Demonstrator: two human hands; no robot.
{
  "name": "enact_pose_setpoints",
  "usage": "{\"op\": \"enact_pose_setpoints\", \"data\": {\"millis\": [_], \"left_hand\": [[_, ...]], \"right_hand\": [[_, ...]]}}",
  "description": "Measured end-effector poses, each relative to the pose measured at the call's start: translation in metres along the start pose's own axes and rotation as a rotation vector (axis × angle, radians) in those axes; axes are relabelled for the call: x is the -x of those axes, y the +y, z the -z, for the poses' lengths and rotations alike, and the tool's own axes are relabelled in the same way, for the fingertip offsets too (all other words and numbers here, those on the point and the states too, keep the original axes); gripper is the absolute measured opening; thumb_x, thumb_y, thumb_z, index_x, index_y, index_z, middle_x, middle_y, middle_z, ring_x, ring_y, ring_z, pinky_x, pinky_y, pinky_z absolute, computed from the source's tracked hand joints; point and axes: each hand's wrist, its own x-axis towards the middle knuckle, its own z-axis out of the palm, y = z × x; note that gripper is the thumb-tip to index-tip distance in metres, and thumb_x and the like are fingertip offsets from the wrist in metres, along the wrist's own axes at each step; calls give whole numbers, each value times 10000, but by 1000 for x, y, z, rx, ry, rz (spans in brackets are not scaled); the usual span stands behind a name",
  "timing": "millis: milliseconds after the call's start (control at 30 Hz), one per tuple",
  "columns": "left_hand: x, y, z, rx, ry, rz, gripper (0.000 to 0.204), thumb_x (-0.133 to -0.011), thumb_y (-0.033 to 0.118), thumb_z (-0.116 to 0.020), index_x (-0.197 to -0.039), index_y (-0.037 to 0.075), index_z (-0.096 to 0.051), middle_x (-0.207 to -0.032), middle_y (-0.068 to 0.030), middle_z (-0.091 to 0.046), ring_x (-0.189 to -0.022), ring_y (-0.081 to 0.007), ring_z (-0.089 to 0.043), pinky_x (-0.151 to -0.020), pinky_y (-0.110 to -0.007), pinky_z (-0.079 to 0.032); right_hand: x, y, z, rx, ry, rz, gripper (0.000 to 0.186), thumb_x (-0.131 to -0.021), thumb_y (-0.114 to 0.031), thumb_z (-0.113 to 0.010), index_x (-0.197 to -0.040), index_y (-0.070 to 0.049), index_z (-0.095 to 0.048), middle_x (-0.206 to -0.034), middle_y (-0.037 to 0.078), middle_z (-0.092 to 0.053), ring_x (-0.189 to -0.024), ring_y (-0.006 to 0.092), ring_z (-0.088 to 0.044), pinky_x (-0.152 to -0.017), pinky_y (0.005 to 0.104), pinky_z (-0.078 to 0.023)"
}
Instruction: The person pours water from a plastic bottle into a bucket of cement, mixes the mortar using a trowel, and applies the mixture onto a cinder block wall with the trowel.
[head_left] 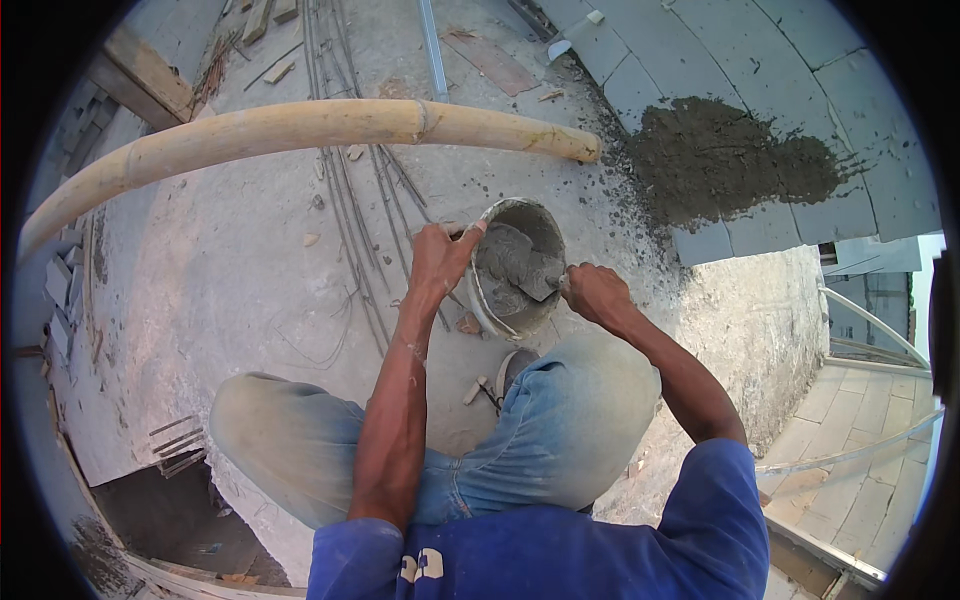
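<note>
A round bucket [478,298] of wet grey mortar [500,255] is in front of me, tilted slightly over the concrete floor. My left hand [447,250] grips the bucket's rim on its upper left side, thumb over the edge. My right hand [596,294] is closed on a trowel's handle at the bucket's right side; its metal blade [542,277] is down inside the bucket against the mortar. My bent knees in worn jeans flank the space just below the bucket, where a foot partly shows.
A bamboo pole [320,130] crosses beyond the bucket, over long steel rods [370,260]. At upper right a grey block wall [740,60] bears a dark patch of mortar [730,170]. Broken blocks [62,290] lie at far left. A dark opening [160,510] is at lower left; a lower level shows at right.
</note>
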Motion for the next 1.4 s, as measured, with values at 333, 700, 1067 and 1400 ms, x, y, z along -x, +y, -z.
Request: {"op": "enact_pose_setpoints", "data": {"millis": [333, 700, 1067, 1400], "left_hand": [[-19, -60, 33, 205, 130, 146, 468, -928, 386, -639, -868, -65, -750, -633, -49, -641, -593, -108, -601, -557, -304, -490], [-10, -119, 84, 443, 480, 282, 471, -981, 361, -569, -1098, -86, -662, -870, -123, -684, -741, -209, -674, -633, -331, -559], [-5, -122, 61, 376, 308, 364, 476, -980, 395, -578, -1098, -57, -666, -895, -100, -672, -732, -188, -664, -620, -315, -555], [-31, -65, 38, 159, 130, 201, 471, -886, 374, -659, -771, -78, -731, -596, -105, -642, -555, -174, -636, -555, -333, -494]], "right_hand": [[20, 7, 25, -447, 272, -34, 376, -908, -352, -670, -1137, -56, -637, -1075, 156, -655, -925, 379, -672, -803, 454, -547], [27, 18, 289, -1041, 86, 409, 341, -920, -348, -702, -898, -8, -714, -668, 57, -630, -573, 136, -579, -534, 298, -465], [-63, 271, 162, -685, 1099, -395, 438, -973, -344, -618, -714, 6, -574, -590, 31, -504, -511, 128, -476, -496, 340, -398], [61, 94, 144, -392, 316, -116, 306, -895, -323, -690, -980, -30, -720, -785, 129, -670, -734, 245, -657, -687, 369, -510]]}}
